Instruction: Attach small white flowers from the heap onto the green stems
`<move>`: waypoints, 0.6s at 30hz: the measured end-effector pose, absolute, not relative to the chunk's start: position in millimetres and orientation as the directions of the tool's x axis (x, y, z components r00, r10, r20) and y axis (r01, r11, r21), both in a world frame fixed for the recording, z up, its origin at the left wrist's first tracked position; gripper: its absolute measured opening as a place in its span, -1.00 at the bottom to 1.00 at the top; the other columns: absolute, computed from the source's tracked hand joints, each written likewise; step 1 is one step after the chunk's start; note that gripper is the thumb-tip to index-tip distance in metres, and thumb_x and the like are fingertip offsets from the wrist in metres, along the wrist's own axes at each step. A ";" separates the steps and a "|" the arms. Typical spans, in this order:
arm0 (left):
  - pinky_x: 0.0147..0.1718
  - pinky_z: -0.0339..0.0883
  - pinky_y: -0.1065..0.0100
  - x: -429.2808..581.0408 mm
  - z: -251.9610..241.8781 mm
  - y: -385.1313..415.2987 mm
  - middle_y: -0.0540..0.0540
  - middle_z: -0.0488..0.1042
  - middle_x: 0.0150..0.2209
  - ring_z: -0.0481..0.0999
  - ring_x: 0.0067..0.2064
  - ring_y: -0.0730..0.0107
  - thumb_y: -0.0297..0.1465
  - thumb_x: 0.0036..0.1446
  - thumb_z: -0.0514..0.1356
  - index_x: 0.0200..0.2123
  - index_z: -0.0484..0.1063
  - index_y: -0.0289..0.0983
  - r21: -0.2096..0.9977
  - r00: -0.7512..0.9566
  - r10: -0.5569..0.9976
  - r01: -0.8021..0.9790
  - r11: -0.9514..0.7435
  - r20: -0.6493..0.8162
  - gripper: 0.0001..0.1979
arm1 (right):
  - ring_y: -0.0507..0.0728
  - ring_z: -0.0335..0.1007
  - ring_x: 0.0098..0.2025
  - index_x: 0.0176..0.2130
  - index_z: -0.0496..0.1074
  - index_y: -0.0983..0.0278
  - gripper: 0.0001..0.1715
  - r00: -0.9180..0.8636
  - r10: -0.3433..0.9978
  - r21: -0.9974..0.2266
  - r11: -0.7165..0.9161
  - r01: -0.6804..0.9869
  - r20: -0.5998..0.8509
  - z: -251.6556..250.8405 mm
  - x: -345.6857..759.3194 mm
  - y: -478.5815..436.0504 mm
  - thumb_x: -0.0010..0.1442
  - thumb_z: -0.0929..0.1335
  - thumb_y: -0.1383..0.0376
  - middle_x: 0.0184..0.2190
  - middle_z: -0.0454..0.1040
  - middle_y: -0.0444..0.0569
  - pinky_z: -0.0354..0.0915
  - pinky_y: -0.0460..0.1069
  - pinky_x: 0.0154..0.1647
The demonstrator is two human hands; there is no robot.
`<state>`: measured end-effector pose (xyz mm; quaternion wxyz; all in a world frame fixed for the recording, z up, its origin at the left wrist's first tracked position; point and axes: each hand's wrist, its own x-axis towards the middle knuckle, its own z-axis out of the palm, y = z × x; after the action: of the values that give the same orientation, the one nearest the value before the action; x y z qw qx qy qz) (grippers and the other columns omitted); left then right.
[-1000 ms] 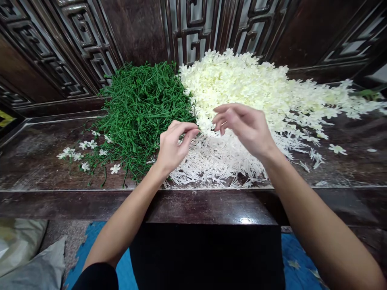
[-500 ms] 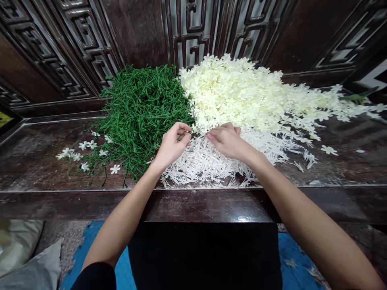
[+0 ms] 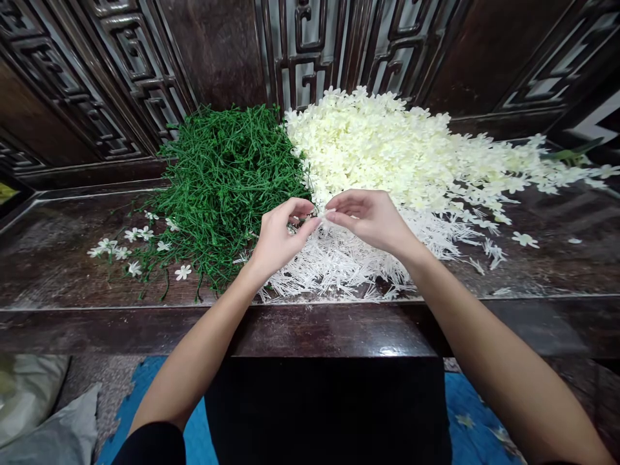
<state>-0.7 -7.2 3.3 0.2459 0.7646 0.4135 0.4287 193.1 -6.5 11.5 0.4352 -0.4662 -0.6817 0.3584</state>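
Observation:
My left hand [image 3: 281,236] is closed in a pinch on a thin green plastic stem, of which only a short bit shows at the fingertips. Almost touching it, my right hand [image 3: 371,218] pinches a small white piece [image 3: 325,217]; the fingers partly cover it, so I cannot tell whether it is a blossom or a stamen. Beside my left hand lies a heap of green artificial stems [image 3: 232,174]. Behind my right hand is a large pile of creamy white artificial blossoms [image 3: 378,142]. Under both hands spreads a layer of thin white stamen pieces [image 3: 329,268].
Several finished-looking white flowers on green stems [image 3: 119,248] lie at the left of the dark wooden bench [image 3: 58,258]. A carved wooden back panel [image 3: 213,51] rises behind the piles. Pale sacks [image 3: 53,420] stand on the floor at lower left.
My right hand has risen from the white stamen layer and moved left to my left hand, with a small white piece in its fingers. My left hand has shifted slightly right.

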 end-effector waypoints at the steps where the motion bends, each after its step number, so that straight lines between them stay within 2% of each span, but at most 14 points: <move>1: -0.20 0.46 0.31 1.5 3.0 -8.3 -0.13 0.58 -0.21 0.55 -0.22 0.36 -0.39 0.11 0.29 -0.20 0.45 -0.29 0.792 0.286 0.861 0.347 -0.502 0.420 -0.82 | 0.16 0.53 -0.28 -0.28 0.56 0.29 -0.72 -0.210 0.943 -0.913 0.309 0.268 0.257 12.0 192.1 -7.6 0.02 0.52 0.16 -0.32 0.60 0.01 0.48 0.18 -0.11; 4: -0.25 0.50 0.36 4.1 0.4 -8.9 -0.13 0.58 -0.26 0.57 -0.25 0.40 -0.41 0.08 0.31 -0.22 0.47 -0.31 0.886 0.284 0.896 0.220 -0.408 0.342 -0.81 | 0.14 0.55 -0.30 -0.30 0.57 0.29 -0.67 -0.259 0.933 -0.938 0.298 0.178 0.248 12.5 190.6 -9.6 -0.04 0.55 0.15 -0.33 0.60 0.00 0.49 0.15 -0.14; 8: -0.30 0.52 0.38 1.1 -1.7 -6.5 -0.12 0.57 -0.31 0.57 -0.30 0.42 -0.50 0.08 0.27 -0.24 0.50 -0.31 0.889 0.270 0.905 0.235 -0.393 0.329 -0.86 | 0.13 0.55 -0.31 -0.30 0.59 0.28 -0.70 -0.257 0.931 -0.934 0.310 0.175 0.261 12.3 191.9 -8.3 -0.01 0.54 0.14 -0.33 0.61 -0.01 0.50 0.13 -0.16; 11: -0.36 0.51 0.42 -0.8 -2.6 -4.4 -0.07 0.53 -0.37 0.54 -0.36 0.46 -0.51 0.06 0.26 -0.20 0.47 -0.31 0.898 0.240 0.917 0.236 -0.372 0.317 -0.81 | 0.19 0.56 -0.21 -0.20 0.59 0.28 -0.69 -0.210 0.933 -0.878 0.349 0.328 0.292 10.3 194.9 -5.7 0.09 0.48 0.15 -0.23 0.62 0.04 0.48 0.18 -0.11; 15: -0.36 0.51 0.43 -1.9 -5.9 -0.9 -0.11 0.52 -0.30 0.55 -0.32 0.45 -0.58 0.04 0.24 -0.09 0.43 -0.32 0.910 0.251 0.926 0.238 -0.340 0.281 -0.69 | 0.30 0.50 -0.03 -0.10 0.59 0.26 -0.70 -0.300 0.923 -0.657 0.384 0.649 0.242 1.1 199.1 -2.1 0.21 0.38 0.20 -0.09 0.59 0.10 0.38 0.31 0.03; 18: -0.34 0.53 0.41 -3.2 -7.0 0.8 -0.15 0.53 -0.24 0.55 -0.24 0.40 -0.61 0.06 0.20 -0.07 0.42 -0.30 0.902 0.260 0.925 0.261 -0.344 0.277 -0.67 | 0.34 0.42 0.08 -0.05 0.57 0.21 -0.67 -0.392 0.903 -0.562 0.418 0.714 0.175 -6.2 199.9 -0.6 0.17 0.40 0.26 -0.04 0.58 0.06 0.29 0.38 0.12</move>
<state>-3.2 0.8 -7.0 0.3826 0.6956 0.4262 0.4338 199.9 -0.6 -6.2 0.2333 -0.4997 -0.8091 0.2029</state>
